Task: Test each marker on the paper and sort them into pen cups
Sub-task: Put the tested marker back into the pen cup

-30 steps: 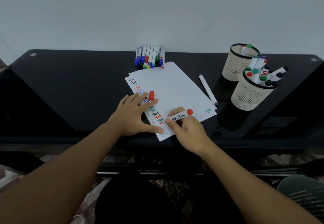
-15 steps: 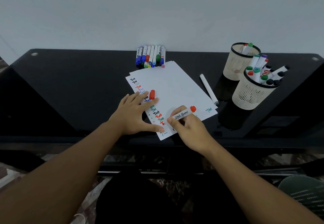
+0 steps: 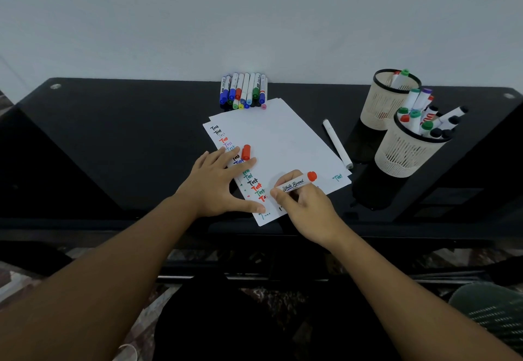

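Red whiteboard marker (image 3: 295, 184) gripped in right hand (image 3: 304, 205), tip down on paper (image 3: 278, 145) beside a column of "Test" marks. Left hand (image 3: 216, 184) flat, fingers spread, pinning paper; red cap (image 3: 246, 152) at its fingertips. Two pen cups (image 3: 407, 151) at right on black surface (image 3: 113, 140).

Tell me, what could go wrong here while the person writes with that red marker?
The loose red cap lies on the paper beside the left hand and might roll away or get knocked. The right hand writes near the sheet's front corner, so the red marker could slip onto the black table. Fresh ink could smear under the left thumb.
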{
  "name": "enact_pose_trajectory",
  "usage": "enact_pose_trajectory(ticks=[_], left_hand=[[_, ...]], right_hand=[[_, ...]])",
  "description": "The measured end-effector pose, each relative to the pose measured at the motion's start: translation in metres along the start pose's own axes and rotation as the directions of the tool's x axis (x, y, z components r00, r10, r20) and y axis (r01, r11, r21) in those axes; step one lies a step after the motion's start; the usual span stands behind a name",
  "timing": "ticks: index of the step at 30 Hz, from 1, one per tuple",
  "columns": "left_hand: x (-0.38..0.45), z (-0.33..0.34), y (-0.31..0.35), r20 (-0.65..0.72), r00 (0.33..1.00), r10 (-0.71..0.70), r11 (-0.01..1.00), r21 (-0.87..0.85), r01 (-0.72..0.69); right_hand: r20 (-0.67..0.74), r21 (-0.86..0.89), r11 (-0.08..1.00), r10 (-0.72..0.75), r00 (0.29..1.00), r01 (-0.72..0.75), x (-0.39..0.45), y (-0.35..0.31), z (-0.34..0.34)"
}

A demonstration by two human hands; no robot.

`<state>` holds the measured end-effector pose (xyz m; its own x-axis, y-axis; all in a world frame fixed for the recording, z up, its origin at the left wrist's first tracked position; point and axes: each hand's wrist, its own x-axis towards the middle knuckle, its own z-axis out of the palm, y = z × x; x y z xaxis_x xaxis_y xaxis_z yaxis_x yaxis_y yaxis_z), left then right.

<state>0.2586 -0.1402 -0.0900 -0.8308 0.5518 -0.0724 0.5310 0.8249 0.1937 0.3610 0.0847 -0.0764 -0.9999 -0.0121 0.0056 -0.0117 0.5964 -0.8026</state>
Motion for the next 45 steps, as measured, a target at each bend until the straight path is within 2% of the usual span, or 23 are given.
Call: enact_pose_trajectory(ticks=[7, 12, 22, 28, 35, 40, 42, 45], left_hand=[[0.000, -0.001, 0.000, 0.012, 1.000, -0.006, 1.000, 0.002, 0.006], [0.001, -0.001, 0.001, 0.014, 1.000, -0.005, 1.000, 0.008, 0.004], [0.001, -0.001, 0.000, 0.019, 1.000, -0.009, 1.000, 0.013, 0.008], [0.000, -0.001, 0.000, 0.016, 1.000, -0.007, 1.000, 0.009, 0.007], [0.000, -0.002, 0.000, 0.023, 1.000, -0.010, 1.000, 0.013, 0.009], [0.001, 0.000, -0.001, 0.006, 1.000, -0.003, 1.000, 0.014, 0.003], [0.001, 0.000, -0.001, 0.006, 1.000, -0.004, 1.000, 0.007, 0.004], [-0.002, 0.001, -0.001, -0.007, 1.000, 0.004, 0.998, -0.060, -0.004]], right_hand=[[-0.012, 0.043, 0.999, 0.022, 1.000, -0.022, -0.002, -0.002, -0.002], [-0.013, -0.011, 0.999, 0.036, 0.999, -0.036, -0.002, -0.003, -0.001], [-0.010, 0.040, 0.998, 0.051, 0.999, -0.050, -0.004, -0.008, -0.003], [-0.019, -0.005, 0.999, 0.045, 0.999, -0.046, -0.004, -0.007, -0.002], [-0.013, 0.055, 0.996, 0.065, 0.998, -0.064, -0.005, -0.009, -0.004], [-0.014, 0.024, 0.999, 0.044, 0.999, -0.044, -0.004, -0.009, -0.003], [-0.031, 0.058, 0.997, 0.045, 0.999, -0.043, -0.004, -0.006, -0.003], [-0.097, 0.298, 0.954, 0.048, 0.994, -0.017, -0.002, 0.000, -0.004]])
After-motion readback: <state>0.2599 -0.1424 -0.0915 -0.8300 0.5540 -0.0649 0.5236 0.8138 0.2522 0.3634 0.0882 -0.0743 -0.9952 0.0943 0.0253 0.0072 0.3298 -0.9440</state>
